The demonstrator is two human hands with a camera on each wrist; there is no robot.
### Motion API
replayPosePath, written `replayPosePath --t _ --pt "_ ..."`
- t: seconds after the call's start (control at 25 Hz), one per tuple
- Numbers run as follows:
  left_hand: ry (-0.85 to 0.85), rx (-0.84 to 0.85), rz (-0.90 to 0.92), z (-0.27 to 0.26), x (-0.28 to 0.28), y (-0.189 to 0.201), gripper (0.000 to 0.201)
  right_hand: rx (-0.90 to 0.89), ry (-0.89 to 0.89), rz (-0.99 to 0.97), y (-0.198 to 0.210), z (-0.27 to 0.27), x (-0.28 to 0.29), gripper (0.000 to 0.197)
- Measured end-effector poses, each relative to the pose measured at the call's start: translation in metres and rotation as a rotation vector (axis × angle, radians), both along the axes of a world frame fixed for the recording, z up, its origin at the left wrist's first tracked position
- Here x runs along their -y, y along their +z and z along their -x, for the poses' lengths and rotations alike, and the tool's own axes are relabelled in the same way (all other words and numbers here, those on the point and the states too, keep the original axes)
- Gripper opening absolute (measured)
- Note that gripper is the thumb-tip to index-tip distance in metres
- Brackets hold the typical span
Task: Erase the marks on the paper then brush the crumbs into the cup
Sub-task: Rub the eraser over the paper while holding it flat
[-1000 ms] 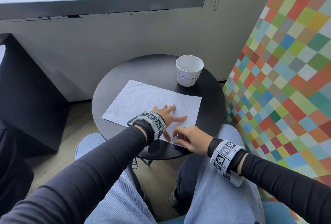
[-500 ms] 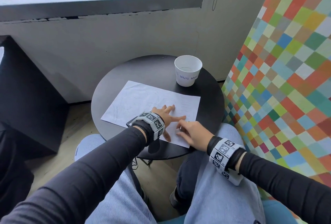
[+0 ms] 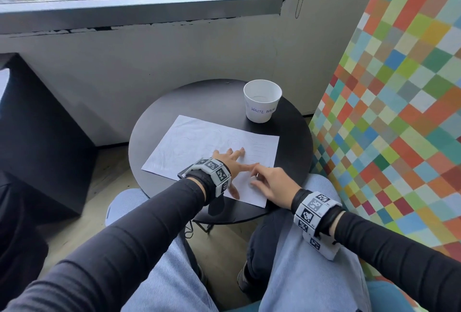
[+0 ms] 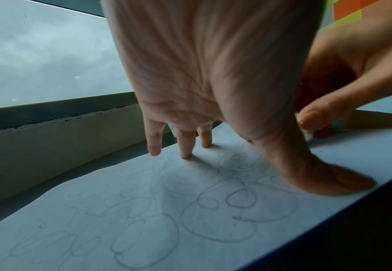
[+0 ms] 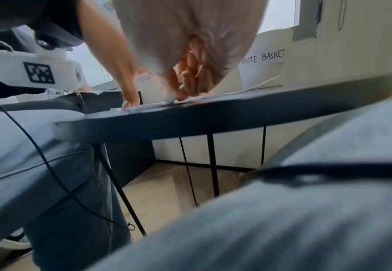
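While erasing: left hand point(image 3: 230, 162) is pressing flat, splayed, on paper point(image 3: 199, 137).
Right hand point(image 3: 273, 183): is pinching eraser point(image 4: 307, 134).
Paper: thin, creasing easily; hold beside the rubbing.

The person wore long black sleeves point(image 3: 139, 234) and pale blue jeans point(image 3: 306, 276). Each wrist carried a white block-shaped band point(image 3: 213, 170) printed with black-and-white square markers, strapped over a black cuff; the right-wrist band point(image 3: 315, 214) looked the same. A thin black cable point(image 5: 51, 165) trailed across the lap.
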State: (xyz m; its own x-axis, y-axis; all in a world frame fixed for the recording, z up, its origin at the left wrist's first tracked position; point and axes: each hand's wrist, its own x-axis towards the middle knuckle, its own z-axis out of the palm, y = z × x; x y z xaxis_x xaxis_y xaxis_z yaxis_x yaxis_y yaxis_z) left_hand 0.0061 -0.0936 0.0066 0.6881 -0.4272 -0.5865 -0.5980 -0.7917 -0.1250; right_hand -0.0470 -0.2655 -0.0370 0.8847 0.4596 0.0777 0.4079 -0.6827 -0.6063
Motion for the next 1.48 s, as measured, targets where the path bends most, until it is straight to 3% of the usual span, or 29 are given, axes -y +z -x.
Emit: replayPosePath --t 0.12,0.28,0.44,0.56,0.68,0.84,1.0,1.12,1.28,1.48 --pt "-0.012 0.001 -0.014 0.000 0.000 0.001 0.112 -0.076 0.175 0.025 0.002 0.009 -0.005 0.012" --pt "-0.007 -0.018 -0.020 0.000 0.000 0.001 0.113 0.025 -0.045 0.016 0.001 -0.002 0.004 0.011" --pt "0.004 -0.029 -0.020 0.000 0.001 0.002 0.113 -0.004 0.125 0.022 0.000 0.007 0.003 0.009" --pt "0.005 -0.040 -0.012 0.000 0.001 0.002 0.113 0.028 -0.034 -0.009 0.001 0.000 0.010 0.010" --pt "0.015 -0.046 -0.011 0.001 0.001 0.002 0.113 -0.020 0.112 0.018 0.001 0.006 0.012 0.010" --pt "0.023 -0.060 0.007 0.000 0.000 0.002 0.113 0.033 -0.020 0.009 0.002 0.000 0.020 0.010" --pt "0.015 -0.048 0.000 0.000 0.000 0.001 0.114 -0.004 0.138 0.042 0.001 0.009 0.019 0.009" --pt "0.014 -0.048 0.009 0.000 0.000 0.000 0.114 0.035 -0.020 0.007 0.000 0.001 0.023 0.009" --pt "0.014 -0.042 0.004 0.000 0.000 0.000 0.114 -0.013 0.118 0.010 0.000 0.006 0.021 0.010" --pt "0.055 0.013 0.054 0.004 0.001 -0.007 0.112 0.067 -0.069 -0.092 0.005 -0.001 0.024 0.011"
